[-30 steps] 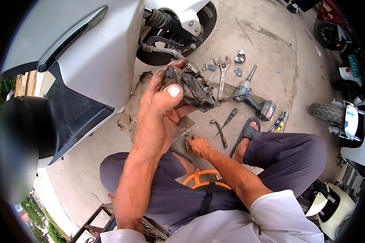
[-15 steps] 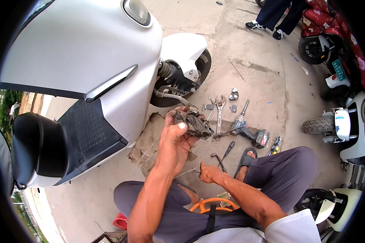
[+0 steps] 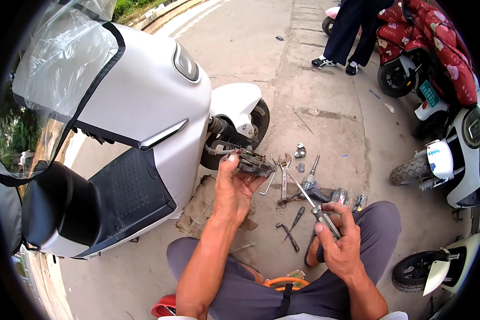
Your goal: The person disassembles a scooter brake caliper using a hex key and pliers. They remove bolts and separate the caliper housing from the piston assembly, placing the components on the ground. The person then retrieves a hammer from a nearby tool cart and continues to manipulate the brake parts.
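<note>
My left hand is closed round a dirty, dark brake caliper, held up beside the white scooter's front wheel. A metal line or bracket runs from near the caliper toward the wheel. In my right hand, over my right knee, is a screwdriver gripped by its handle. Its long shaft slants up and left toward the caliper, with the tip apart from it. Below on the ground lie an adjustable wrench, an L-shaped hex key and a cordless power driver.
A white scooter stands close on my left. Small metal parts and a bent socket wrench lie on the concrete. More scooters line the right side. A person's legs stand at the far right. An orange ring-shaped thing is between my legs.
My right hand has risen from low near the ground and moved right, now with the screwdriver in it. My left hand keeps the caliper, which has tilted flatter. The view has shifted, showing more scooter.
</note>
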`<state>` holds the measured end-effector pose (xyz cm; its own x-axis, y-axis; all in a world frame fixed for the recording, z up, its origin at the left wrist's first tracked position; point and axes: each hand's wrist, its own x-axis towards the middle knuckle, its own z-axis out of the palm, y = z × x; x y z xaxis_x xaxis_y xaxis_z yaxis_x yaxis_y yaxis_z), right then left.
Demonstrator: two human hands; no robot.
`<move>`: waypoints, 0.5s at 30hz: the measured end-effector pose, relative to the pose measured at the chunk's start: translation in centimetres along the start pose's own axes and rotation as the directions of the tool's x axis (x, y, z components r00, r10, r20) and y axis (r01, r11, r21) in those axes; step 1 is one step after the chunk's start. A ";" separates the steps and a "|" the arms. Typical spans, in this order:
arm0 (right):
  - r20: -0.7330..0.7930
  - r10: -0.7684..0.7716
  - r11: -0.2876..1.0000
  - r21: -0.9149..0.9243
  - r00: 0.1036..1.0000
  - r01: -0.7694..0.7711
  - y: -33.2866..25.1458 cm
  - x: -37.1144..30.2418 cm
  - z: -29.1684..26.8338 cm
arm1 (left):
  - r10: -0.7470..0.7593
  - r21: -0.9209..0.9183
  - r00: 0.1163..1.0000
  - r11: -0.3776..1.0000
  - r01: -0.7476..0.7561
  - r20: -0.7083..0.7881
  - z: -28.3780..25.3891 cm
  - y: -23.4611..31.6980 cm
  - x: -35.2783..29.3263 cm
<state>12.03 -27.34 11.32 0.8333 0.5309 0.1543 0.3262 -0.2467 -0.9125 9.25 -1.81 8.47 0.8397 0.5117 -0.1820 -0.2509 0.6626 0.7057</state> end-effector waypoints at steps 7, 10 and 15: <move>0.020 -0.230 0.970 -0.070 0.973 0.231 -0.4 1.1 1.9 | 0.024 0.031 1.000 0.999 -0.024 -0.010 -0.5 -1.0 -0.1; 0.072 -0.168 0.984 -0.055 0.983 0.172 -0.4 1.4 2.0 | 0.035 0.029 0.999 0.999 -0.035 -0.007 -0.6 -1.3 -0.1; 0.157 0.024 0.999 -0.044 0.987 -0.017 -0.1 1.5 1.9 | 0.052 0.096 0.999 0.994 -0.051 -0.014 -0.7 -1.8 -0.1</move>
<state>12.42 -24.93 10.96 0.7602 0.6458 0.0707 0.3310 -0.2913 -0.8975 9.32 -2.67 6.78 0.8184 0.5535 -0.1544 -0.2457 0.5801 0.7766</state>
